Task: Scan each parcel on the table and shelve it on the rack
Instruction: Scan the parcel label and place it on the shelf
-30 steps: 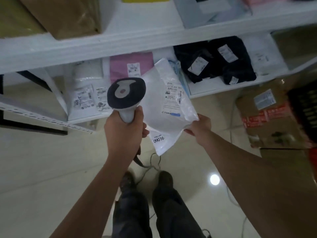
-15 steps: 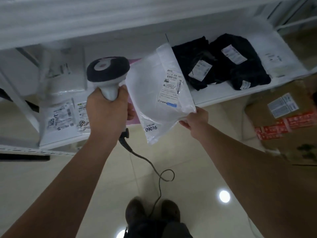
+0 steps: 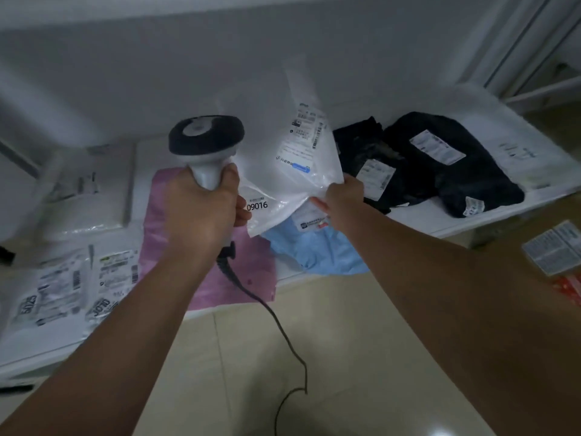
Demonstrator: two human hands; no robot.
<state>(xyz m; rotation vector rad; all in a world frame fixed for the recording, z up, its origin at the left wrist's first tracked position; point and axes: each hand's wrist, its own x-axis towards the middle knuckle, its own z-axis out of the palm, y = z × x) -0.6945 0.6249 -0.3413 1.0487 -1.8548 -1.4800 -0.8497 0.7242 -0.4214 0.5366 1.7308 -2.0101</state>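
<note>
My left hand (image 3: 201, 209) grips the handle of a barcode scanner (image 3: 206, 143) with a dark head, its cable (image 3: 270, 313) trailing down to the floor. My right hand (image 3: 341, 196) pinches the lower right edge of a white poly parcel (image 3: 283, 171) marked 09016, which bears a shipping label. I hold the parcel tilted above the low rack shelf (image 3: 446, 226), over a pink parcel (image 3: 220, 278) and a light blue parcel (image 3: 317, 250). The scanner head sits just left of the white parcel.
The shelf also holds two black parcels (image 3: 456, 171) at the right, white labelled parcels (image 3: 63, 291) at the left and another white one (image 3: 509, 149) at the far right. A brown carton (image 3: 556, 247) stands on the floor at the right edge. Tiled floor lies below.
The view has dropped closer to the low shelf. Both hands have moved forward with the scanner and the white parcel, which now hangs over the pink and blue parcels.
</note>
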